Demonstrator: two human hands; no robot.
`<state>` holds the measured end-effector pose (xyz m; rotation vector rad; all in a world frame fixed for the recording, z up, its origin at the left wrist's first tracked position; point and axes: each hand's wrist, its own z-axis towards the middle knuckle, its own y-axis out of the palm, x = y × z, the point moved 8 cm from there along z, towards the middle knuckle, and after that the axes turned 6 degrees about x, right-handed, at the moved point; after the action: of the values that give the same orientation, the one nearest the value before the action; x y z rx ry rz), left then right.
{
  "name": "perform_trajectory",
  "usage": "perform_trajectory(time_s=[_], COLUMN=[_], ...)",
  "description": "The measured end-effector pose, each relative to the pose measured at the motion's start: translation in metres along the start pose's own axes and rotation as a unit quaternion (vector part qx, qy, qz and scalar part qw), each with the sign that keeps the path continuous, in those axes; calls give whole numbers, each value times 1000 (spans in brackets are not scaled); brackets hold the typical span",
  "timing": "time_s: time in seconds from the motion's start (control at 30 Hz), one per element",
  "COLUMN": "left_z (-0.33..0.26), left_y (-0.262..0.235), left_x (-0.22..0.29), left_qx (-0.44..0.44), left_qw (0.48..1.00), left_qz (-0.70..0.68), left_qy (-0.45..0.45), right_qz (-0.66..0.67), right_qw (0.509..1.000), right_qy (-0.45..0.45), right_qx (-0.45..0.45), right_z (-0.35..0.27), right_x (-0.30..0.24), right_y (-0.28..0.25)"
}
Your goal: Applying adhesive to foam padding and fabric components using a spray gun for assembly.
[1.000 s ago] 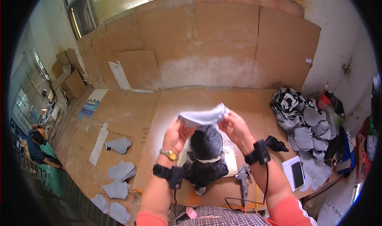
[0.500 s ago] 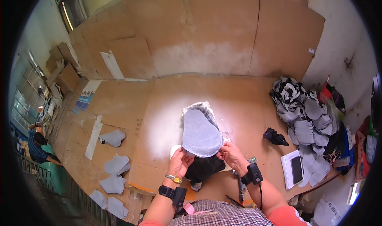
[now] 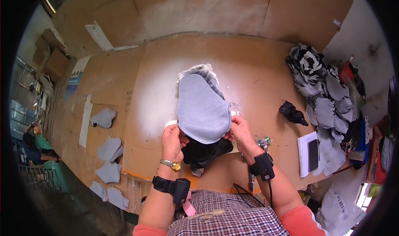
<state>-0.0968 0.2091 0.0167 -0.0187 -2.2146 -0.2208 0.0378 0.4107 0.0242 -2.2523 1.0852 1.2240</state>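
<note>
A grey curved fabric piece lies spread flat on the brown table. My left hand pinches its near left edge and my right hand pinches its near right edge. Under it sit a patterned grey piece at the far end and a black fabric bundle at the near end, both partly hidden. A white object peeks out beside my left hand.
A heap of grey and black-and-white fabric pieces fills the table's right side. A small black cloth lies near it, with a white pad and dark phone. Several grey cut pieces lie on the left surface. A person sits at far left.
My hands brought the grey piece down from mid-air and laid it flat over the stack, then drew back toward me along its near edge. The view tilted downward.
</note>
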Motion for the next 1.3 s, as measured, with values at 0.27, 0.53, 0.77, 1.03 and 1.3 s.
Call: perform_trajectory(time_s=[0.27, 0.53, 0.77, 1.03, 1.3], left_z=[9, 32, 58, 85, 71], left_y=[12, 15, 19, 41, 25], left_x=[28, 47, 64, 78, 88], left_qx=[26, 30, 7, 9, 94], left_qw=[992, 946, 938, 887, 929], left_qz=[118, 303, 321, 402, 303], left_qy=[43, 110, 131, 228, 188], right_qz=[9, -1, -188, -269, -652], right_qw=[1000, 1000, 849, 716, 627], right_qy=[4, 21, -485, -627, -333], right_qx=[22, 0, 99, 148, 265], right_z=[-4, 9, -19, 7, 120], right_x=[-7, -1, -95, -154, -169], right_y=[-3, -14, -16, -90, -328])
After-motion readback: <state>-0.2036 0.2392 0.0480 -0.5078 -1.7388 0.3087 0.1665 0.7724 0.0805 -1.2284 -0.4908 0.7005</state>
